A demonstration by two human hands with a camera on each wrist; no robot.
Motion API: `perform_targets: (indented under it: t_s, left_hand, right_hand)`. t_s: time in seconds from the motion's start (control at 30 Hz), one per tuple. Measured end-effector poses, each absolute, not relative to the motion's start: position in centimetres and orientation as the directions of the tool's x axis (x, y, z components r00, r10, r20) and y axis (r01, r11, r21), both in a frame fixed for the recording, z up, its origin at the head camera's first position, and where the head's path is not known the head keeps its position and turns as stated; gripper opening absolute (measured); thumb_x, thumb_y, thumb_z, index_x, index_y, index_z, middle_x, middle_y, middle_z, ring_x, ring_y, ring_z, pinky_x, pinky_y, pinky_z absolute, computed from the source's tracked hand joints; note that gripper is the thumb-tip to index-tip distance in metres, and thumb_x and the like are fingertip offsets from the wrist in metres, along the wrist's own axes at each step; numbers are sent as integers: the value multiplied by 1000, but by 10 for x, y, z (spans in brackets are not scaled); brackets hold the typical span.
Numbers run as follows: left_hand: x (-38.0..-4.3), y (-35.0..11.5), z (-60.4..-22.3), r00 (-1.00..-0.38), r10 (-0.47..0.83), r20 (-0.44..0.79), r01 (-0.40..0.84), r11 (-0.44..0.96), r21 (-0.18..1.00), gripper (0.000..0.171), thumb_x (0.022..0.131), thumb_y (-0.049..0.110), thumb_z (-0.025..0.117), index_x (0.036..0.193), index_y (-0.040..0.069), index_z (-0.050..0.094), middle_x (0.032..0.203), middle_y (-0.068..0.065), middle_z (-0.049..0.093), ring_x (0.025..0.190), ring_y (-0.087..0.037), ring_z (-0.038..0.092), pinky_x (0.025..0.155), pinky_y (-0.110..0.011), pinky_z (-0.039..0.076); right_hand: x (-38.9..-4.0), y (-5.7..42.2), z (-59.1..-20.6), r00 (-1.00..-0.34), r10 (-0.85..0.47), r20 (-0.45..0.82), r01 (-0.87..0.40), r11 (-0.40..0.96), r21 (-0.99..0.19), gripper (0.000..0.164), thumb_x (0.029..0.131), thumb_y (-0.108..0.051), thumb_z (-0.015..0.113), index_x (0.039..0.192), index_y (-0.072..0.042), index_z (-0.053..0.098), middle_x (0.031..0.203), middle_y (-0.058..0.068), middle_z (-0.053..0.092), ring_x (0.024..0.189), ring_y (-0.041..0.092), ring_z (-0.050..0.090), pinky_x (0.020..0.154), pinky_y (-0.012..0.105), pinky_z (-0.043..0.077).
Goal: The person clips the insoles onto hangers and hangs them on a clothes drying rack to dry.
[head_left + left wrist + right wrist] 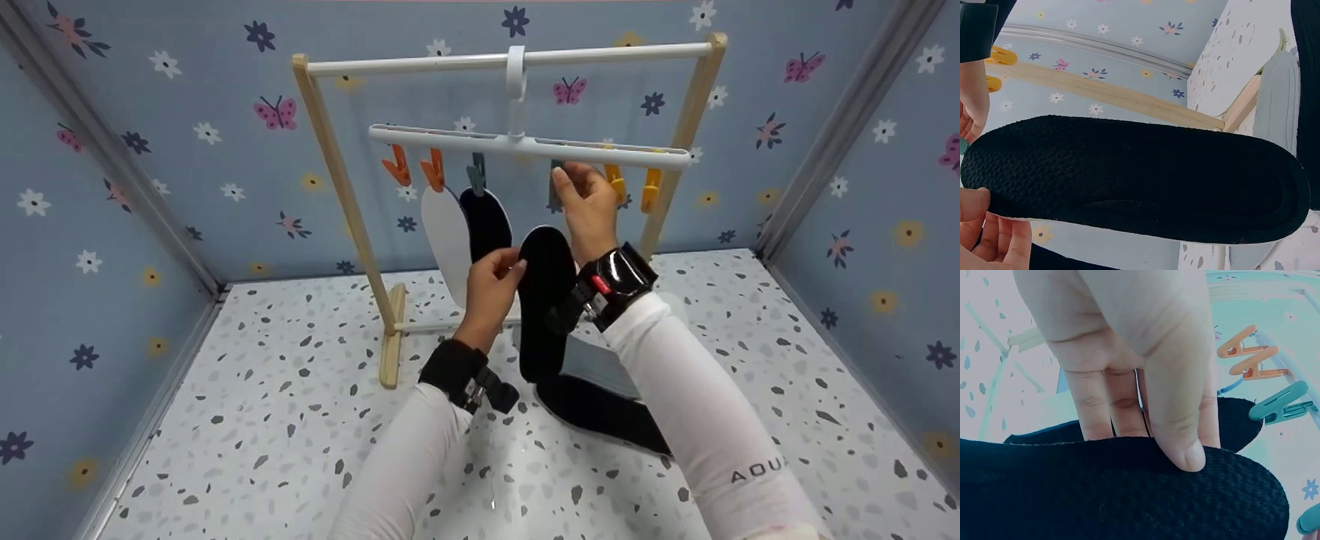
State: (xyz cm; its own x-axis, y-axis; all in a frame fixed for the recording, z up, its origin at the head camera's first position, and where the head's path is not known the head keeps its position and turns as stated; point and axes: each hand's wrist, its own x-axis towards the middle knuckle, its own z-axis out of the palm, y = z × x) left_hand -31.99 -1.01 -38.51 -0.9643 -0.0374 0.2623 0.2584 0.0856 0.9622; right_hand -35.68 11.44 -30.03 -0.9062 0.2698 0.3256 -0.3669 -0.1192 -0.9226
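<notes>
My left hand (491, 292) pinches a black insole (545, 307) near its upper end, thumb on the dark face. The insole hangs upright in the head view and stretches across the left wrist view. Above it, my right hand (590, 210) pinches a green clothespin (1309, 518) under the white hanger (450, 140); its jaws are mostly hidden. Left of the hands, a white-faced insole (444, 240) hangs from an orange clothespin (433, 171). Beside it, another black insole (486, 221) hangs from a second green clothespin (477, 176).
The hanger hooks over the white bar (405, 64) of a wooden-legged rack (337, 172). Another orange clothespin (397, 166) is at left, yellow clothespins (651, 191) at right. On the speckled floor (300, 450) lie a black insole (600, 414) and a grey one (596, 364).
</notes>
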Motion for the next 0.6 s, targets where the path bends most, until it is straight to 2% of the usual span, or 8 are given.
perform_targets:
  t_s: [0.3,0.6]
  left_hand:
    - [-322,-7,-379,-965,-33,261,258,65,964,19,92,7,60,109,-1,66,99,-12,64,85,-17,55,74,-23,45]
    - [-327,-4,-374,-967,-38,254,251,58,966,20,92,6,60,110,-1,66,102,-12,64,91,-19,57,79,-24,46]
  right_hand:
    - [-357,116,-299,-907,261,330,-380,-171,-909,12,92,-8,59,99,1,58,88,2,54,82,11,49,74,20,41]
    - [-357,116,-299,-896,246,370,-413,-152,-898,9,94,-7,57,98,1,57,83,0,53,80,10,49,74,21,40]
